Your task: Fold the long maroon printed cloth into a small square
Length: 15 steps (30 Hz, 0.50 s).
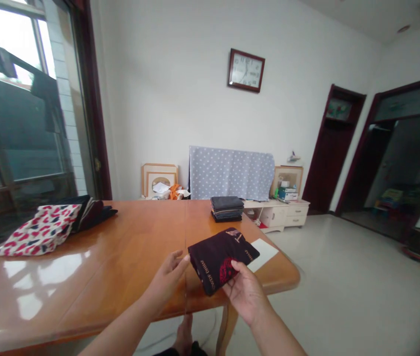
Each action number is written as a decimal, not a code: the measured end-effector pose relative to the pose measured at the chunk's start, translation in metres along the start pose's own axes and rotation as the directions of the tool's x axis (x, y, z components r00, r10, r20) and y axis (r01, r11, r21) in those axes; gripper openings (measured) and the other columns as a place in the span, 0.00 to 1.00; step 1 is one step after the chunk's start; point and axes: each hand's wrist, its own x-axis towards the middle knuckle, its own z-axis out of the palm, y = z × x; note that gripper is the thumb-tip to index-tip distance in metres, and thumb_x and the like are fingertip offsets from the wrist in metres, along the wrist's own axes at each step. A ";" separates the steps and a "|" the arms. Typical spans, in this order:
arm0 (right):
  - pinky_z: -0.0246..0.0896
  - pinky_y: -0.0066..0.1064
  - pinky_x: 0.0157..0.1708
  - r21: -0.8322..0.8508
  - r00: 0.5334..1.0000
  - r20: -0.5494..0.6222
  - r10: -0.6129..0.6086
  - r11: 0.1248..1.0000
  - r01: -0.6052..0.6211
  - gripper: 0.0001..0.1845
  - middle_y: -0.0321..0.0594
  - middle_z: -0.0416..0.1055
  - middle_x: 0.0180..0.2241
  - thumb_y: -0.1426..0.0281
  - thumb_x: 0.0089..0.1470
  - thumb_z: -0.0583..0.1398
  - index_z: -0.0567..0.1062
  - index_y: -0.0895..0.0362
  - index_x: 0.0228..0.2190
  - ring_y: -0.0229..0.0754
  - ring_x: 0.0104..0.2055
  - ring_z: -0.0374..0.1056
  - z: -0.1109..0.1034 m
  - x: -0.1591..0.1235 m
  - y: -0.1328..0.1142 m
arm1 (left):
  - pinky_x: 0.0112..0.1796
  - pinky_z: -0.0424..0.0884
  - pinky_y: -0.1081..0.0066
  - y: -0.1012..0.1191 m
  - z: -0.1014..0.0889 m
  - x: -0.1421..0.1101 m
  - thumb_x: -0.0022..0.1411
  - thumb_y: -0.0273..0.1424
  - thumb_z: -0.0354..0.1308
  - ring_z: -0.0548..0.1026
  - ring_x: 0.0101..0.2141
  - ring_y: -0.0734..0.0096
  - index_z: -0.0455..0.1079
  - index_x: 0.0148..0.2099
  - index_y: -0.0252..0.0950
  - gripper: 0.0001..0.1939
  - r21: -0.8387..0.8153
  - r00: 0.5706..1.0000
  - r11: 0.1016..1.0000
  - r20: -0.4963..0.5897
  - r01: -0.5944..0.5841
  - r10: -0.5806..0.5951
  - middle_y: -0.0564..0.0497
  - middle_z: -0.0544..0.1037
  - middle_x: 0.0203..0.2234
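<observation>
A folded dark garment [225, 259] with pale lettering and a red round print is held tilted above the near right part of the wooden table. My right hand [245, 291] grips its near edge, thumb on top and fingers underneath. At its left edge is my left hand [171, 274], thumb and fingers apart; whether the thumb tip touches the fabric, I cannot tell. Just beyond stands a neat stack of folded dark clothes [227, 208]. A white sheet [265, 253] lies on the table, partly hidden by the garment.
The glossy wooden table [132, 247] ends in a rounded right corner. Loose clothes lie at its left: a white, red-patterned one [43, 231] and dark ones [93, 215]. Behind it are a dotted grey cloth cover [232, 173] and a white cabinet [291, 215].
</observation>
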 end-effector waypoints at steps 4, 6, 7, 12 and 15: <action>0.77 0.34 0.37 0.029 0.995 -0.008 -0.097 0.995 0.097 0.14 0.37 0.82 0.36 0.73 0.47 0.69 0.76 0.53 0.38 0.42 0.36 0.78 0.009 0.046 -0.034 | 0.62 0.62 0.51 -0.032 -0.033 0.034 0.66 0.53 0.51 0.71 0.60 0.48 0.62 0.64 0.29 0.37 0.589 0.976 0.801 -0.092 -0.108 0.199 0.32 0.74 0.58; 0.77 0.33 0.36 0.032 0.990 -0.002 -0.143 0.989 0.143 0.13 0.36 0.82 0.34 0.73 0.47 0.68 0.75 0.53 0.36 0.42 0.34 0.78 0.018 0.071 -0.053 | 0.64 0.58 0.50 -0.043 -0.042 0.046 0.66 0.51 0.50 0.68 0.62 0.47 0.63 0.64 0.29 0.36 0.756 0.973 0.646 -0.051 -0.110 0.226 0.33 0.72 0.60; 0.77 0.33 0.35 0.032 0.986 0.001 -0.166 0.986 0.166 0.12 0.36 0.81 0.33 0.74 0.47 0.68 0.75 0.53 0.36 0.41 0.33 0.77 0.023 0.084 -0.062 | 0.64 0.57 0.50 -0.047 -0.044 0.049 0.66 0.51 0.49 0.67 0.63 0.47 0.63 0.65 0.29 0.37 0.803 0.977 0.588 -0.039 -0.093 0.208 0.33 0.72 0.61; 0.76 0.31 0.34 0.025 0.969 -0.007 -0.248 0.968 0.248 0.10 0.34 0.80 0.29 0.75 0.49 0.66 0.73 0.53 0.35 0.40 0.32 0.76 0.051 0.153 -0.102 | 0.67 0.51 0.46 -0.056 -0.040 0.050 0.66 0.55 0.46 0.62 0.67 0.45 0.63 0.68 0.29 0.41 0.883 0.993 0.466 -0.007 -0.049 0.118 0.33 0.68 0.65; 0.76 0.32 0.36 0.012 0.964 -0.006 -0.266 0.964 0.266 0.09 0.33 0.79 0.28 0.74 0.50 0.64 0.72 0.52 0.34 0.39 0.32 0.76 0.065 0.197 -0.119 | 0.67 0.52 0.44 -0.060 -0.039 0.049 0.65 0.56 0.47 0.61 0.67 0.44 0.66 0.67 0.32 0.40 0.890 0.994 0.453 0.000 -0.051 0.113 0.35 0.67 0.66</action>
